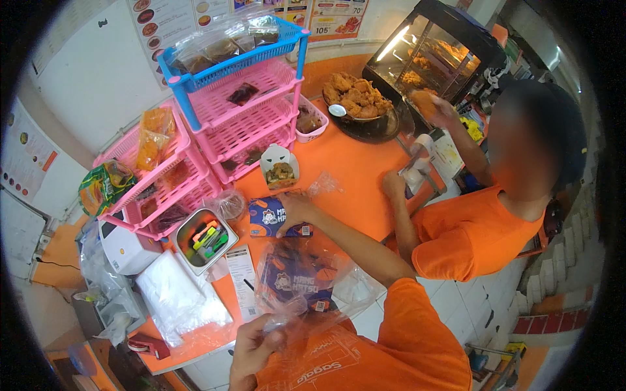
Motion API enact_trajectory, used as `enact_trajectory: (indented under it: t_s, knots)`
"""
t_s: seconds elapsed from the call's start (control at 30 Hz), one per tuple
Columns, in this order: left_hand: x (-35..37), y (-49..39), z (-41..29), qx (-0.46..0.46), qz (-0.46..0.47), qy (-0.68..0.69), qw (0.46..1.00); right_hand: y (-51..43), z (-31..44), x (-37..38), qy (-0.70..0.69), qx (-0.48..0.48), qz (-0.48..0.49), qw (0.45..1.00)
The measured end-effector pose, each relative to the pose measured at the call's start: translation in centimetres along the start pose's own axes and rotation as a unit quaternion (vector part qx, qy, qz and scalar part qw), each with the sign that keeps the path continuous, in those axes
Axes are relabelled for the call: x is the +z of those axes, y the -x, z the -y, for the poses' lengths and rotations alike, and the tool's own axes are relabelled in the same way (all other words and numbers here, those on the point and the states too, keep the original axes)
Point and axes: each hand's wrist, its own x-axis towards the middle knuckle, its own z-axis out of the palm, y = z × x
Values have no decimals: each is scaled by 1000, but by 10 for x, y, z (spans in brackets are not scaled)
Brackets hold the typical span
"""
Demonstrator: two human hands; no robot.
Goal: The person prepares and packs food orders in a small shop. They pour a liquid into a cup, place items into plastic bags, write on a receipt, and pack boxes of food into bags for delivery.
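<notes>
My left hand (258,344) grips the gathered edge of a clear plastic bag (352,283). Inside the bag, close to my chest, is a dark blue printed food box (298,278). My right hand (296,212) reaches over the orange table and grips a second blue printed box (263,217). Just behind that box stands an open white carton (279,168) with food in it. A long paper receipt (240,273) lies left of the bag, with a dark pen (249,285) by its edge.
Pink and blue basket racks (244,112) stand at the back left. A steel tray of markers (193,264), plastic bags (171,293) and a red stapler (149,346) lie left. Fried chicken (354,95) sits at the back. A co-worker in orange (474,229) stands at the right, holding food.
</notes>
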Motion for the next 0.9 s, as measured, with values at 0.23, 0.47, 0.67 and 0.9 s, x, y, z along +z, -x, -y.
enact_trajectory:
  t_s: [0.23,0.47,0.67,0.9]
  knots:
    - [-4,8,0,-8,17,31,999,-18,-8,-18,63,13,111,992]
    - [-1,8,-1,-12,23,53,998,11,-29,-23,-158,-40,58,985]
    - [7,-6,-5,44,46,70,995,127,18,-96,-243,-17,-193,950]
    - [-5,-45,-26,69,23,131,989,306,67,-137,-277,-102,-272,916]
